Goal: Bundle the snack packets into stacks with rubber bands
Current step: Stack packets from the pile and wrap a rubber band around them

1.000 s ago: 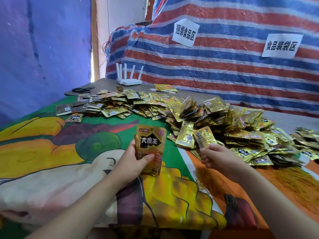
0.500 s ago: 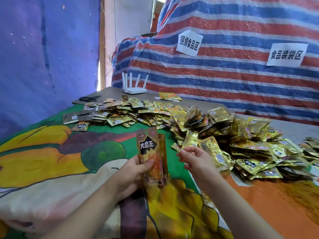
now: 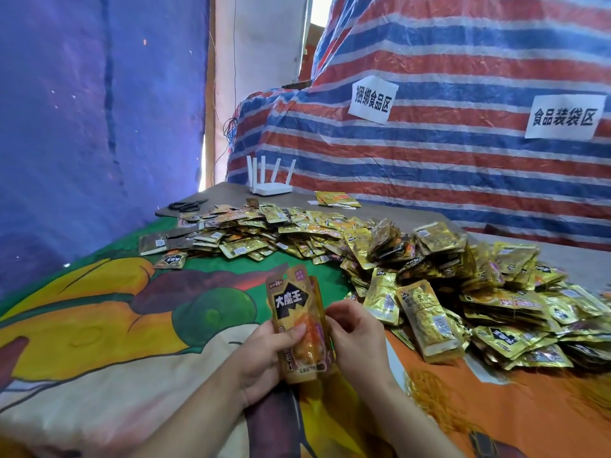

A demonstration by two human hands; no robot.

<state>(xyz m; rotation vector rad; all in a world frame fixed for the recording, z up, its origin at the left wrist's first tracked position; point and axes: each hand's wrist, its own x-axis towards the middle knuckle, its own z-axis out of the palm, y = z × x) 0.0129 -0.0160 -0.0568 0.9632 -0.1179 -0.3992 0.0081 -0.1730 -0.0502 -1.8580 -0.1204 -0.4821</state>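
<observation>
A small stack of gold snack packets (image 3: 295, 305) stands upright over the table, black label facing me. My left hand (image 3: 264, 358) grips its lower half, thumb across the front. At the stack's right edge my right hand (image 3: 355, 338) has its fingers curled against the packets. A big heap of loose gold packets (image 3: 429, 276) spreads across the table behind and to the right. Thin yellow rubber bands (image 3: 426, 388) lie in a pile on the orange cloth right of my right wrist. I cannot make out a band in either hand.
A cartoon-printed cloth (image 3: 99, 325) covers the table. Black scissors (image 3: 186, 205) and a white router (image 3: 269, 185) sit at the far edge. A striped tarp (image 3: 463, 160) with two paper signs hangs behind, and a blue sheet (image 3: 82, 127) walls the left.
My right hand moved left from the heap to the right edge of the stack. My left hand turned the stack a little and kept hold.
</observation>
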